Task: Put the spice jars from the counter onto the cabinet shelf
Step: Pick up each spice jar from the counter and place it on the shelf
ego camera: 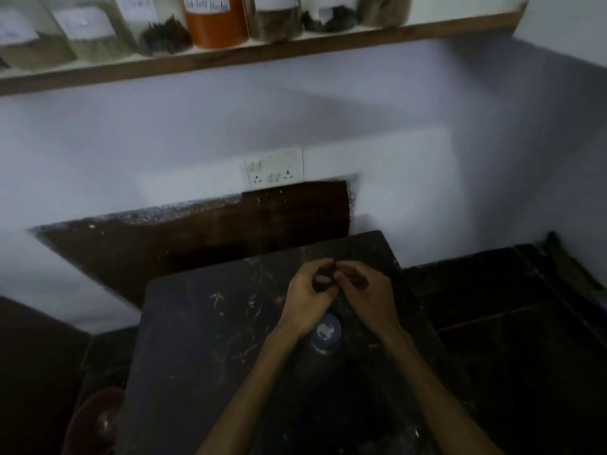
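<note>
Dim light falls on a dark, scratched countertop [203, 339]. Nearest me, a small jar [326, 333] with a bluish lid stands on it, just under the person's wrists. Above it the left hand [307, 295] and right hand [366, 292] meet, fingertips curled together around some small dark thing I cannot make out. Behind, a switch plate [274, 170] sits on the pale wall. Higher up, the wooden shelf [295, 49] carries a row of labelled spice jars, among them one of orange powder [216, 26].
</note>
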